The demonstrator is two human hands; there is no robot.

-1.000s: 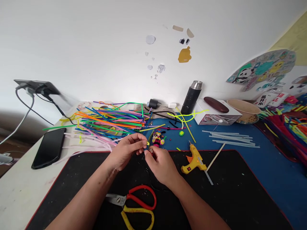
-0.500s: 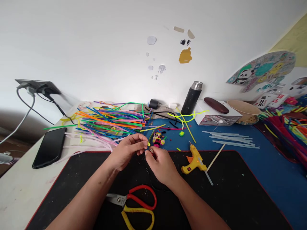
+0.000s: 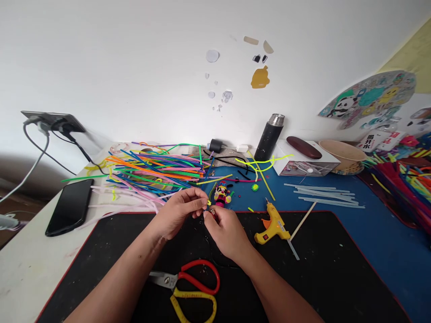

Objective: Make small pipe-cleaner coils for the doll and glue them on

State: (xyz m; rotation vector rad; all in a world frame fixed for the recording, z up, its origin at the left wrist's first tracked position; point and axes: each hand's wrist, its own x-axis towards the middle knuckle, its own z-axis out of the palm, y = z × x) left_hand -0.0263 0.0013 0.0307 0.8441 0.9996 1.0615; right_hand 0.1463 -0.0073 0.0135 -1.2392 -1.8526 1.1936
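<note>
My left hand is closed, thumb and fingertips pinching a small yellow piece, apparently pipe cleaner. Close against it, my right hand is wrapped round what looks like a lighter. Only its small metal end shows; the fist covers the rest. Just behind the fingertips lies a colourful little pipe-cleaner figure in pink, yellow and black. Scissors with one red and one yellow handle rest on the black mat below my wrists.
A yellow hot glue gun lies right of my hands, beside a thin wooden stick. Glue sticks are farther right. Many pipe cleaners spread behind my left hand, near a phone. A black thermos stands behind.
Both hands stay in nearly the same place, still close together. Nothing on the table has visibly moved.
</note>
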